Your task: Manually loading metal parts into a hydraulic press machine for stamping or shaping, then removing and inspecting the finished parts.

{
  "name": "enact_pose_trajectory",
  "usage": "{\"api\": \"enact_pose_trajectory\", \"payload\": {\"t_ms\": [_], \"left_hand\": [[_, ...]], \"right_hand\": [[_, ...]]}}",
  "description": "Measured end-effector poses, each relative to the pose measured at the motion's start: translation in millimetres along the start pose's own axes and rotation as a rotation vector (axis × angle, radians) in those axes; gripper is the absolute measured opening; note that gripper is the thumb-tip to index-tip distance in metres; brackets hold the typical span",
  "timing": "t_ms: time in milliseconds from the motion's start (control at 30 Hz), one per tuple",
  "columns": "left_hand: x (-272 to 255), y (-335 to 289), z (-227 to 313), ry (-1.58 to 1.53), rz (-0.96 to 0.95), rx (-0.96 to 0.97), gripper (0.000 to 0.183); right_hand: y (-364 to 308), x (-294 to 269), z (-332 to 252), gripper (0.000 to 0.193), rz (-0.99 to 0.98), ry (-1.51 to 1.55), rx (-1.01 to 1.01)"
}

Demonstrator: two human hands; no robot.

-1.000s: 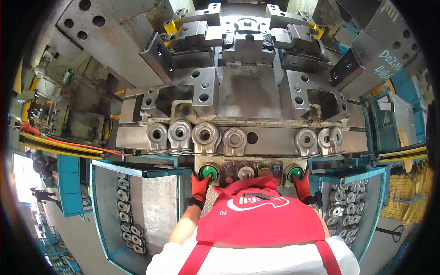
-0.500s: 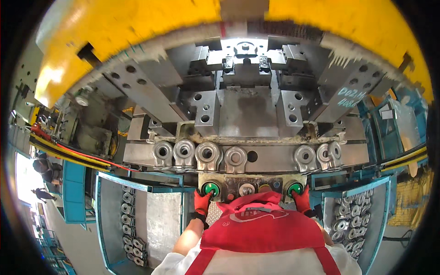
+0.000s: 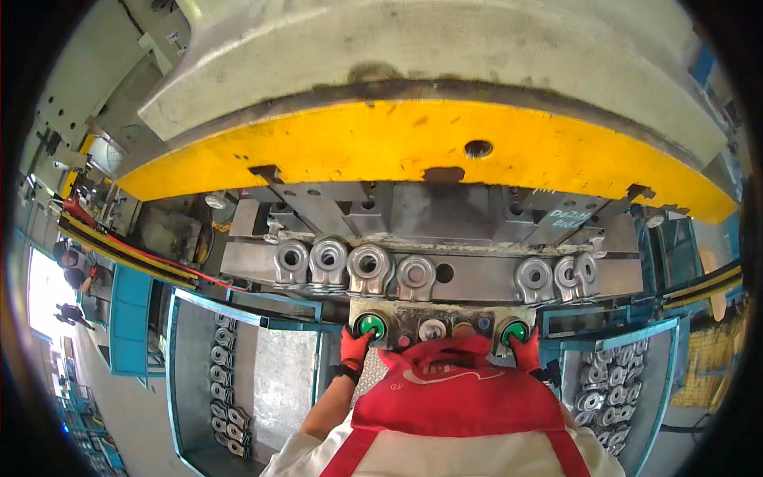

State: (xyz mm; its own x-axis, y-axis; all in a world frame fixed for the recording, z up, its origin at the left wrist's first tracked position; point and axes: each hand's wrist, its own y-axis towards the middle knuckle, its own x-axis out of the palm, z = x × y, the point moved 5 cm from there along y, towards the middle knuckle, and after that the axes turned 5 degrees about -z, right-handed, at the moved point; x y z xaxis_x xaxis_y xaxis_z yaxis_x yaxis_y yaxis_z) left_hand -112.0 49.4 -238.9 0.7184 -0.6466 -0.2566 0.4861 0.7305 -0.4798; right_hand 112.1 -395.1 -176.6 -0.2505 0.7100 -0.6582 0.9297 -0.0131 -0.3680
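My left hand (image 3: pixel 356 347), in a red glove, lies at the left end of a control box (image 3: pixel 415 319), with the thumb on a green push button (image 3: pixel 370 325). At the box's right end my right hand (image 3: pixel 524 350), gloved in red too, has its thumb on the other green push button (image 3: pixel 515 332). Each hand has its thumb spread away from the fingers and grips nothing. Behind the box stands a press with a yellow ram (image 3: pixel 373 149), lowered over the steel die (image 3: pixel 441 210). Ring-shaped metal parts (image 3: pixel 369 268) stand on the ledge before the die.
A blue-edged bin (image 3: pixel 181 381) on the left holds several stacked metal parts (image 3: pixel 219 372). More parts (image 3: pixel 610 393) fill the bin (image 3: pixel 666 381) at my right. A yellow-black bar (image 3: pixel 127 253) runs beside the press. People (image 3: pixel 77 270) are at the far left.
The yellow ram has come down, covering the upper part of the die and its lit opening. Both hands stay at the green buttons.
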Motion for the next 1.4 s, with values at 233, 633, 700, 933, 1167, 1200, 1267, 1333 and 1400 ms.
{"api": "enact_pose_trajectory", "payload": {"t_ms": [233,633,700,933,1167,1200,1267,1333,1400], "left_hand": [[-10.8,-52.6,121.9,1.156,-0.345,-0.016,0.073],[153.1,-52.0,488.9,0.444,-0.071,1.167,0.072],[193.2,-8.7,529.1,0.703,0.099,1.051,0.085],[295.6,141.4,597.8,1.079,-0.065,0.545,0.113],[278.5,161.8,609.2,0.696,-0.022,0.657,0.102],[267.8,146.5,613.5,0.625,0.042,0.883,0.098],[237.2,116.8,603.2,0.632,-0.041,1.052,0.097],[202.9,73.7,581.0,0.693,-0.051,1.140,0.103],[166.3,12.9,547.9,0.508,-0.118,1.284,0.103]], "right_hand": [[-0.7,-5.0,-8.6,0.096,-0.069,0.171,-0.058],[6.7,6.5,12.5,0.091,-0.154,0.352,-0.061],[-1.8,3.9,12.0,0.089,-0.103,0.428,-0.065],[-63.7,-21.2,-17.3,0.076,0.183,0.288,0.056],[-46.8,-72.7,-31.8,0.056,0.422,0.437,-0.033],[-41.0,-90.6,-38.2,0.053,0.494,0.396,-0.118],[-18.3,-128.9,-56.4,0.051,0.635,0.173,-0.307],[10.4,-158.0,-73.2,0.051,0.678,0.034,-0.419],[41.4,-176.5,-87.6,0.062,0.644,-0.225,-0.452]]}}
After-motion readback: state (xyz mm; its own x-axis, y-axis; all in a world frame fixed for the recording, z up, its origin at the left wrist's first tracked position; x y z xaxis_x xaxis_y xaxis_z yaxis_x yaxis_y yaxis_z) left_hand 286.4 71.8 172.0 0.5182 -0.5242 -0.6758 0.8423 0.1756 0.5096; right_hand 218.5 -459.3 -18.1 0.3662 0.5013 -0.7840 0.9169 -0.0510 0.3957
